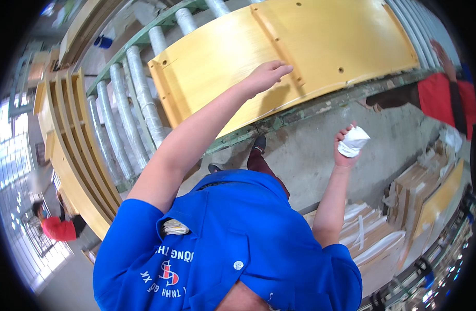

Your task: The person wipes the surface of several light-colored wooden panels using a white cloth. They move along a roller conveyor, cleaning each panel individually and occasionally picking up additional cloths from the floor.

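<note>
A long yellow wooden panel [222,57] with cross battens and small holes lies across the roller conveyor in front of me. My left hand [269,78] reaches over the panel, close to the middle batten [276,39]. Its fingers are stretched out and it holds nothing; I cannot tell whether the fingertips touch the wood. On the right, my right hand [343,147] is raised above the floor, away from the panel. Its fingers are closed around a folded white cloth [354,142], which could also be paper.
Metal rollers [144,103] run on a green frame. Curved yellow wooden parts [72,155] stand at left. Wrapped boards [372,238] are stacked at lower right. A co-worker in red [440,101] is at the conveyor's right end; another person [58,228] is at far left.
</note>
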A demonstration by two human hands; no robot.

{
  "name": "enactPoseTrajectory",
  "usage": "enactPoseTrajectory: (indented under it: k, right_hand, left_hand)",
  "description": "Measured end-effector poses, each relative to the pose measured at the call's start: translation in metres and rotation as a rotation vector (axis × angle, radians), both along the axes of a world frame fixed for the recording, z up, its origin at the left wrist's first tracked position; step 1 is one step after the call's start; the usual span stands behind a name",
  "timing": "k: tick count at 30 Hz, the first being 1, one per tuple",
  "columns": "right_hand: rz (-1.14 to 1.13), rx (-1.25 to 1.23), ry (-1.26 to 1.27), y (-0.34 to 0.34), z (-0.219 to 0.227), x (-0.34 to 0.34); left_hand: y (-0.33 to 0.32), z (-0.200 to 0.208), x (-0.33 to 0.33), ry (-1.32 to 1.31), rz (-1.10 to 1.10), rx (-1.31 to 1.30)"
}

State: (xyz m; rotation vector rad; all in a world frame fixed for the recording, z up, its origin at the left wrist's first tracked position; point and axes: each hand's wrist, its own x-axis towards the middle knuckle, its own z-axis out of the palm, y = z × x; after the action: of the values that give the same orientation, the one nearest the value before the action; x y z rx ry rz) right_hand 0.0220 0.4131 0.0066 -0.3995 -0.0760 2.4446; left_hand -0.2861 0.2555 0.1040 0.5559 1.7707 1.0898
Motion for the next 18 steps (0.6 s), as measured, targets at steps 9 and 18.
enactPoseTrajectory:
  k: [9,18]
  right_hand:
    - [0.07,-0.386,0.004,-0.158,-0.052,0.022]
    - [0.327,-0.353,0.075,-0.261,-0.008,0.002]
  left_hand:
    - [-0.137,-0.008,0.056,-0.02,-0.298,-0.017]
    - [-0.273,-0.063,0.109,-0.145,-0.29,-0.012]
